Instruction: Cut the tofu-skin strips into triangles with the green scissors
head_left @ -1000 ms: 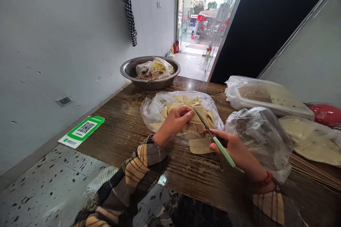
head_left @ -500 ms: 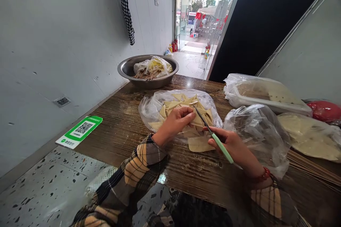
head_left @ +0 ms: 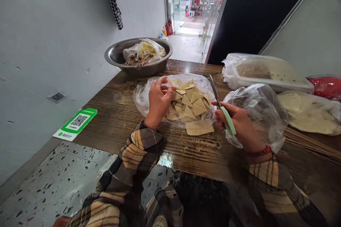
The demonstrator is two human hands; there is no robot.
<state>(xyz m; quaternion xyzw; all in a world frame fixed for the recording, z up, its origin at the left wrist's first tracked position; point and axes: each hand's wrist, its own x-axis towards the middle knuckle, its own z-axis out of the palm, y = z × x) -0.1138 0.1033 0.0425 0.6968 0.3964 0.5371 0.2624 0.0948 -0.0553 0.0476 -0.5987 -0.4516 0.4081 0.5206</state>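
Observation:
My right hand (head_left: 237, 122) grips scissors (head_left: 226, 117) with pale green handles, the blades pointing up and away and lying closed together. My left hand (head_left: 160, 101) is at the left side of a pile of beige triangles (head_left: 189, 99), which look like cut tofu sheet. Its fingers are bent, with the thumb apart from them, and I see nothing held. The pile rests on a clear plastic bag (head_left: 142, 94). Closest to me at the pile's front edge lies an uncut-looking flat piece (head_left: 199, 127).
A metal basin (head_left: 112, 55) with bagged skewered food stands at the back left. To the right are a crumpled plastic bag (head_left: 263, 113), a wrapped tray (head_left: 266, 71), bagged round sheets (head_left: 311, 113) and thin sticks (head_left: 311, 143). A QR-code card (head_left: 76, 124) lies at the table's left edge.
My left hand has moved left off the piece it held at the blades and its fingers have parted. The scissors have moved right, away from the pile, and tilted more upright. The view has tipped downward.

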